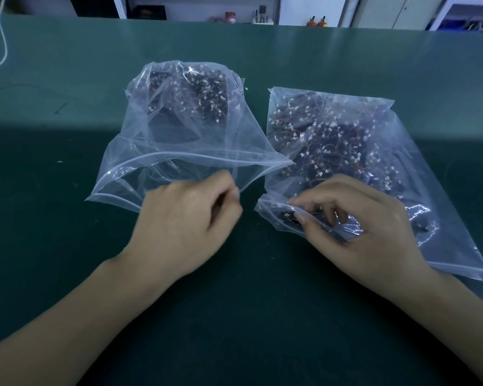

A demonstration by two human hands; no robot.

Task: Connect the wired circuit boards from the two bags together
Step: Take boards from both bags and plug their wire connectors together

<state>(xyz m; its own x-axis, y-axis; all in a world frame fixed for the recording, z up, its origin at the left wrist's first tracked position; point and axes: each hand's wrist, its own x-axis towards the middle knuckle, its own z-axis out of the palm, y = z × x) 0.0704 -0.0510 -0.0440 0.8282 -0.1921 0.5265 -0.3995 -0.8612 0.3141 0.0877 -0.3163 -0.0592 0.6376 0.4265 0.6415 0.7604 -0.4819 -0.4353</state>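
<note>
We are only starting: our left hand (188,215) curls, contents hidden, by the open left bag (179,140); our right hand (354,218) pinches a board inside the right bag (374,162); nothing joined.

The left bag (179,140) and right bag (360,162) crowd mid-bench, seemingly touching. Bare bench (53,162) lies open on the left and nearest the person.

Both hands (184,215) pinch bag (179,151) mouths (boards inside) on green table (67,135)

Both forearms bare, angling inward. Left hand (183,218) knuckles up, fingers curled under, thumb tucked. Right hand (354,221) palm down, thumb and fingers pinching.
</note>
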